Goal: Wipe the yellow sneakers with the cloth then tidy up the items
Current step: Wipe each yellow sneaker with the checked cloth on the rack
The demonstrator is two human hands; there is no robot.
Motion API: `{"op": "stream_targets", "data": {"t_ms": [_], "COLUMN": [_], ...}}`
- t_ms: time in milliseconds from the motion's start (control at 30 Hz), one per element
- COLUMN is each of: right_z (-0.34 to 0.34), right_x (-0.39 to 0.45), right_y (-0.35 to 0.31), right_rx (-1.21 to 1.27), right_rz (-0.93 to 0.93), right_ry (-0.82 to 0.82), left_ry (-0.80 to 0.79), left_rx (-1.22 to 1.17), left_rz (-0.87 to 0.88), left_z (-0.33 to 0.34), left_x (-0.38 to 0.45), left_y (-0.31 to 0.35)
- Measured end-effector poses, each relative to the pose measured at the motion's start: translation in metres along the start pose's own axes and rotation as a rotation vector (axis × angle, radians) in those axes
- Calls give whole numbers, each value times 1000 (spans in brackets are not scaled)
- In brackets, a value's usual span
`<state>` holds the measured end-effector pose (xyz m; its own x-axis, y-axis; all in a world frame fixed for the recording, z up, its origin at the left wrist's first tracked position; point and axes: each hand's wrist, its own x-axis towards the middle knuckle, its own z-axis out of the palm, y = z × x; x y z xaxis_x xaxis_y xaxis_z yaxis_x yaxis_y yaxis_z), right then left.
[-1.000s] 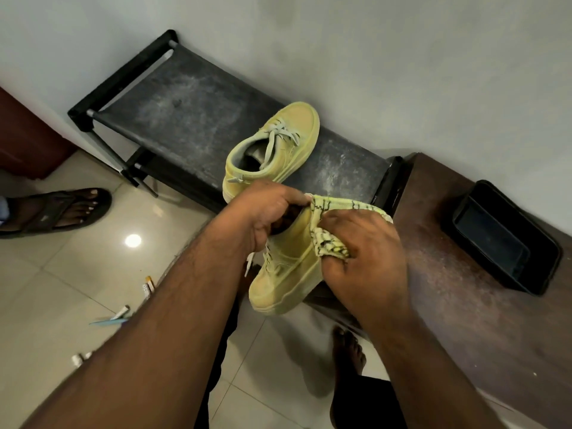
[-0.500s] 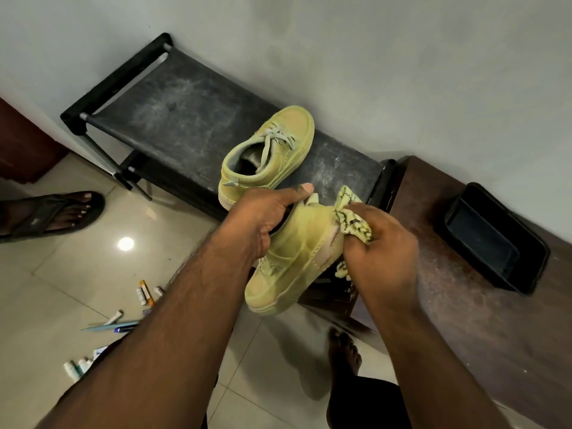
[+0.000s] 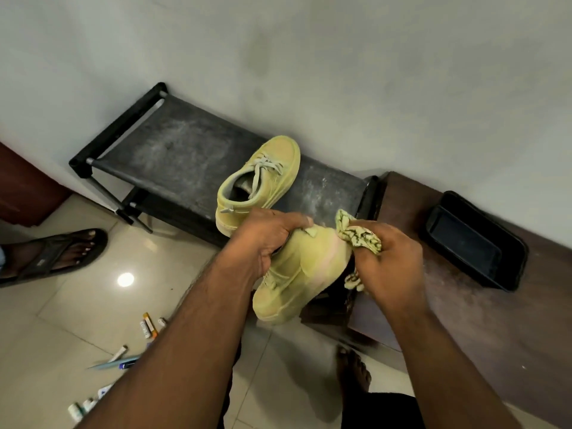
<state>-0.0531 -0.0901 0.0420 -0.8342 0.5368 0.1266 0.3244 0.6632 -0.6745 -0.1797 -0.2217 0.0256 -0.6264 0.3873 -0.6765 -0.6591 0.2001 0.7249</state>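
My left hand (image 3: 266, 239) grips a yellow sneaker (image 3: 300, 274) by its opening and holds it in the air, toe pointing down toward the floor. My right hand (image 3: 387, 264) clutches a bunched yellow cloth with dark lines (image 3: 359, 236) against the sneaker's heel end. A second yellow sneaker (image 3: 263, 178) with pale laces lies on the dusty black rack (image 3: 173, 156) by the wall, just behind my left hand.
A dark wooden bench (image 3: 464, 305) runs along the wall at right, with a black tray (image 3: 473, 243) on it. Another person's sandalled foot (image 3: 58, 255) is at left. Tubes and pens (image 3: 136, 345) lie scattered on the tiled floor. My bare foot (image 3: 353, 370) stands below.
My right hand has slid the cloth off the top of the held sneaker toward its heel end on the right, uncovering the upper. The camera view has shifted slightly.
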Motion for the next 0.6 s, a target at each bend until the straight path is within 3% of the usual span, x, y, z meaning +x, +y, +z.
{"op": "stream_targets", "data": {"t_ms": [100,233,300,467,600], "right_z": [-17,-27,-38,-71,-63], "right_x": [-7,-14,-27,-79,-102], "right_y": [-14,-14,-15,-60,-60], "right_rx": [38,35,40,400,234], "right_rz": [-136,182,215,92,70], "right_ry": [-158,-332,-399,-147,-62], "left_ry": [-138,-403,-450,-507,-535], "left_rx": [241,450,501,745,763], "left_rz": [117,285,352,467,547], "left_z": [0,-12,-16,-18,-19], "left_x": [-16,-51,-74,-123,-163], "left_y": [-3,-9,-7,2,18]}}
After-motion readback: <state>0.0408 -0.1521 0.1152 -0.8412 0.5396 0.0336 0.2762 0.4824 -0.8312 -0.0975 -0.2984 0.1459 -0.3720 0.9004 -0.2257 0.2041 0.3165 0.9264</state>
